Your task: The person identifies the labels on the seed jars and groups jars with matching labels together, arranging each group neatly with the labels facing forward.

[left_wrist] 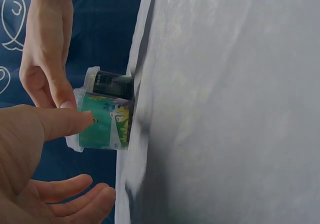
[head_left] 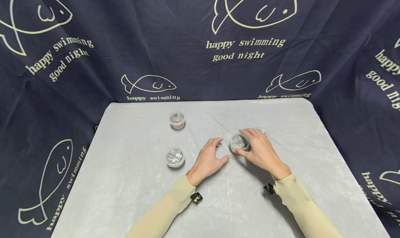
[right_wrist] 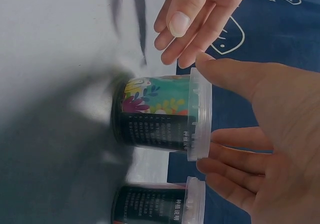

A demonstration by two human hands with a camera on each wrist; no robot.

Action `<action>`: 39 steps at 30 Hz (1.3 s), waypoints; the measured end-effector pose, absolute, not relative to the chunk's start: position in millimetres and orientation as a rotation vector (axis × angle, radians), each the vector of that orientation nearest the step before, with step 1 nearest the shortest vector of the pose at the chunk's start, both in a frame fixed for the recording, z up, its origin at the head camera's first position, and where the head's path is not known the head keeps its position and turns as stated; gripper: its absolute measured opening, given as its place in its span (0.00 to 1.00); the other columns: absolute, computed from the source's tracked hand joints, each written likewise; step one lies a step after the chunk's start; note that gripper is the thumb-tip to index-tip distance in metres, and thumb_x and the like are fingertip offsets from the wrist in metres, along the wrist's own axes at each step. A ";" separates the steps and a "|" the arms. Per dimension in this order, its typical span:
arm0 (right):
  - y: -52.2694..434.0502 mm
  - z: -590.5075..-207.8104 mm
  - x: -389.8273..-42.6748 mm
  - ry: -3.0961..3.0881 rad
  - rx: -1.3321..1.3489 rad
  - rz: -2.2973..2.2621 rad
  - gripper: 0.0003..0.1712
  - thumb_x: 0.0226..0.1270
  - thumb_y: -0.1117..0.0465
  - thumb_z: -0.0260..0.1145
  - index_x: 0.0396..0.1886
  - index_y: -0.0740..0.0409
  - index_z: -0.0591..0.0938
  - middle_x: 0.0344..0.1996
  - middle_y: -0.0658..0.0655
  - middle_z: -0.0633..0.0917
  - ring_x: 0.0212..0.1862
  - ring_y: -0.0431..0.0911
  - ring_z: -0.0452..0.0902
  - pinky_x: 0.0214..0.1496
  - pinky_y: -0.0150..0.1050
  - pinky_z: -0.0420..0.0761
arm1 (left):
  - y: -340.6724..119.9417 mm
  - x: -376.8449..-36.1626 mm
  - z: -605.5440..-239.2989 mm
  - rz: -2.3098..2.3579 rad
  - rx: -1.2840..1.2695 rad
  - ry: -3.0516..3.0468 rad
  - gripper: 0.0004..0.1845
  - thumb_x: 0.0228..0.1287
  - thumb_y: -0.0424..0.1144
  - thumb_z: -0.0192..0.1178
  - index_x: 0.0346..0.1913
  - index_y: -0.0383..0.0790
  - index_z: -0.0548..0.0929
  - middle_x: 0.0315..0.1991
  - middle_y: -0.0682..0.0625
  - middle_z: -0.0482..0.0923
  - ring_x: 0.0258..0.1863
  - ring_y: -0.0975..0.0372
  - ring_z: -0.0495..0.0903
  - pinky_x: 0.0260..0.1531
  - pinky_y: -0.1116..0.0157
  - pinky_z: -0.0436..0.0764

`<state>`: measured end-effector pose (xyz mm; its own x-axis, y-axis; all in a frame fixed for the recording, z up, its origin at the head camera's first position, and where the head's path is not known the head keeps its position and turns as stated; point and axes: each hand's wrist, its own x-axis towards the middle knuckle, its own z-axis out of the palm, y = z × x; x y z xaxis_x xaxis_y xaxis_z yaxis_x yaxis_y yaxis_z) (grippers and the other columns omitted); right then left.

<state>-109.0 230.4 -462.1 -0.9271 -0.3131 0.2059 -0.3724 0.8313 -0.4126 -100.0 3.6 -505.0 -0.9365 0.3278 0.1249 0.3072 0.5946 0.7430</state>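
My right hand point(head_left: 263, 154) grips a small clear plastic tub point(head_left: 239, 141) by its lid, thumb on one side and fingers on the other. In the right wrist view the tub point(right_wrist: 159, 111) stands upright close over the cloth, its label green and dark with plant drawings and small print. A second lidded tub point(right_wrist: 154, 203) with a dark label is beside it; in the head view my right hand hides most of it. My left hand point(head_left: 207, 159) is just left of the gripped tub, holding nothing, its thumb and fingers spread apart.
Two more lidded tubs stand on the left of the table: one further back point(head_left: 177, 120), one nearer point(head_left: 175, 157). A pale grey cloth point(head_left: 125, 182) covers the table. Dark blue curtains point(head_left: 187, 64) with fish drawings and lettering enclose its back and sides.
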 end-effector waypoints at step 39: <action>228.0 -467.4 -109.4 -2.871 0.569 0.661 0.45 0.59 0.49 0.85 0.68 0.70 0.79 0.61 0.71 0.83 0.66 0.70 0.76 0.73 0.69 0.70 | 2.4 -98.0 -502.8 1.229 0.539 2.810 0.37 0.68 0.48 0.74 0.75 0.38 0.74 0.68 0.45 0.78 0.67 0.53 0.79 0.71 0.55 0.76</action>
<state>-109.4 228.0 -467.4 -0.9185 -0.3298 0.2180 -0.3920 0.8319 -0.3929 -98.0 2.4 -502.8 -0.9397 0.3233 0.1113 0.3012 0.6286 0.7170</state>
